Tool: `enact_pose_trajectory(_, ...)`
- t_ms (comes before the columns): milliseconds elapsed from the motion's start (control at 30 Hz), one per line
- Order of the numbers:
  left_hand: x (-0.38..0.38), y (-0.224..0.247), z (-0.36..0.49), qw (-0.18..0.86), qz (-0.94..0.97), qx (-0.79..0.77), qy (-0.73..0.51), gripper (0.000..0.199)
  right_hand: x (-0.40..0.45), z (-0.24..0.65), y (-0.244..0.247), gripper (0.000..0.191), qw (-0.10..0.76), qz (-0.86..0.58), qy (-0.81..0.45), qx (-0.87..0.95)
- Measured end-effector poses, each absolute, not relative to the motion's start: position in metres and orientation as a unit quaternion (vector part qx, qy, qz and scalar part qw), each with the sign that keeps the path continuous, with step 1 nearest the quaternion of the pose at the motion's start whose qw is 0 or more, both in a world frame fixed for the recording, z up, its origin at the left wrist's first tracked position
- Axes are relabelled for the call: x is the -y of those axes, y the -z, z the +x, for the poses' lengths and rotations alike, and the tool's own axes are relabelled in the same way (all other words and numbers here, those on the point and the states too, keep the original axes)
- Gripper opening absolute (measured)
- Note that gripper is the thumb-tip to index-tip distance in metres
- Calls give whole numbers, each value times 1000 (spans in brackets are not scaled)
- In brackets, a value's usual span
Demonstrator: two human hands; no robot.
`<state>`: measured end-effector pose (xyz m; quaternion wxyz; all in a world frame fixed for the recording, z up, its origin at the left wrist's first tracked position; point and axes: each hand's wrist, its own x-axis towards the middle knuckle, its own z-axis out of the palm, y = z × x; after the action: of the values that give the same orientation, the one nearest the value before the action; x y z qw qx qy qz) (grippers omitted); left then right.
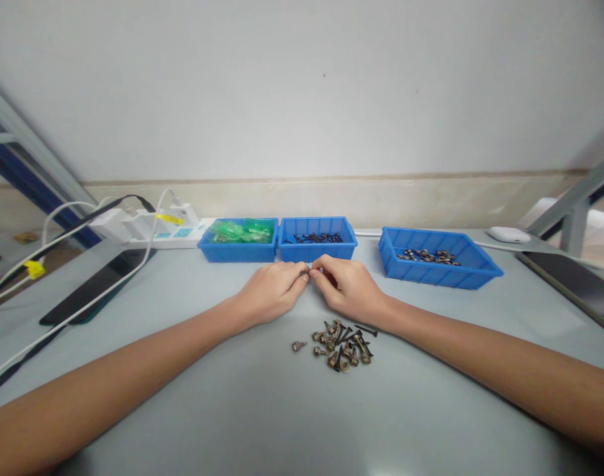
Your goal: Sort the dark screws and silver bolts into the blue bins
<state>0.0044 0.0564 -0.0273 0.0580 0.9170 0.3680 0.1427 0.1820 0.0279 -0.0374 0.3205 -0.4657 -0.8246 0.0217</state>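
My left hand (276, 287) and my right hand (348, 284) meet at their fingertips just above the desk, in front of the middle blue bin. Both are closed in a pinch. Something small and dark shows between the fingertips, too little of it visible to name. Nearer to me, below my right hand, lies a loose pile of screws (342, 345): short brassy hex-head ones mixed with longer black ones. One hex-head screw (298, 346) rests apart, left of the pile.
Three blue bins stand along the wall: the left bin (238, 253) holds green plastic bags, the middle bin (317, 251) dark screws, the right bin (431, 275) brassy screws. A power strip (182, 237) with cables and a phone (98, 284) are at left; a tablet-like device (574, 284) is at right.
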Motion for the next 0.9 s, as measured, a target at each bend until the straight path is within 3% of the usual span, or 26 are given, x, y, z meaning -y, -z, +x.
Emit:
enact_pose_trajectory(700, -55, 26, 4, 65, 922, -350, -152, 29, -30, 183, 42, 21, 368, -440, -62, 817)
enact_pose_trajectory(900, -55, 26, 4, 67, 924, -345, -148, 28, -31, 184, 42, 11, 370, -415, -75, 828)
